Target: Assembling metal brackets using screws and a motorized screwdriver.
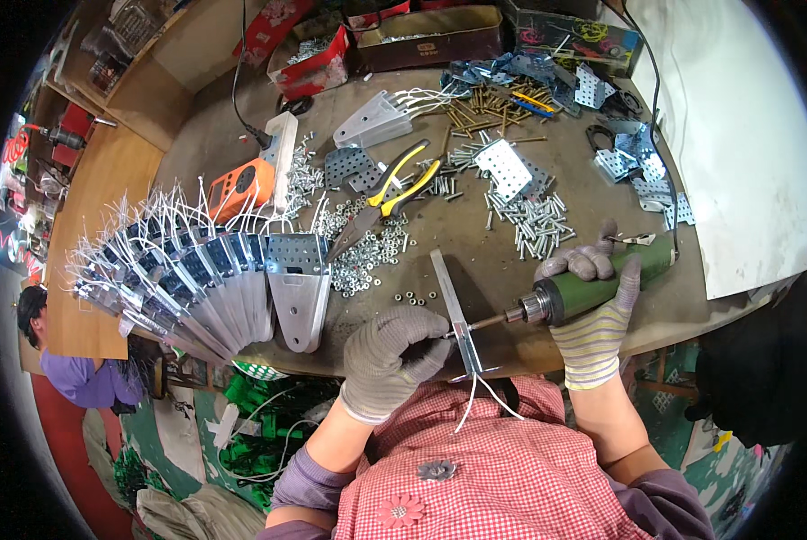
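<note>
My right hand (pixel 592 328), in a striped grey glove, is wrapped round a green electric screwdriver (pixel 583 292). The screwdriver lies nearly level, its bit pointing left against the side of a narrow metal-and-clear-plastic bracket (pixel 458 315). Seen edge-on, this bracket has two white wires (pixel 478 405) hanging from its near end. My left hand (pixel 394 360), gloved too, is closed, with thumb and fingertips pinched at the bracket's left side opposite the bit. Any small nut or screw between those fingertips is hidden. Left of that hand stands a similar bracket with a perforated plate (pixel 297 292).
A fanned row of wired brackets (pixel 187 279) fills the left. Loose nuts (pixel 367 252), screws (pixel 534 220) and yellow-handled pliers (pixel 390 193) lie mid-table. An orange meter (pixel 241 189) sits by a power strip (pixel 280 162). Bins (pixel 309 63) line the back; a cord (pixel 660 117) hangs right.
</note>
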A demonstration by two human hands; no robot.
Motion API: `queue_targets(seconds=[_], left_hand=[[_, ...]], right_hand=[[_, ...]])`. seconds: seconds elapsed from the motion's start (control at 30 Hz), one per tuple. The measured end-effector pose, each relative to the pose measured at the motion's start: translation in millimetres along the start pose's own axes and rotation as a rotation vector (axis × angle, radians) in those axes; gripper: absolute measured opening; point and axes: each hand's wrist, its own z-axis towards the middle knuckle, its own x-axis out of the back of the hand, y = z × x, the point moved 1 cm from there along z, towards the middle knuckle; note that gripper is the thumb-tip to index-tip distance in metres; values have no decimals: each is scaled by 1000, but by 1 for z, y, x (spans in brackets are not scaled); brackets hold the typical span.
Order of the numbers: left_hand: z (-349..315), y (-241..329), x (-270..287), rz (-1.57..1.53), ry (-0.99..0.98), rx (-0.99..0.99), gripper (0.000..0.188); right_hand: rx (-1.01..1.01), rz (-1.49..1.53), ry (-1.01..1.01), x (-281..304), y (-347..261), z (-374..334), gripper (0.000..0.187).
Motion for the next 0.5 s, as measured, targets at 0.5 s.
queue_targets(seconds=[0.5], left_hand=[[8,2,6,161,-68,-132,19]], right_hand=[[-7,6,-8,-1,1,-1,39]])
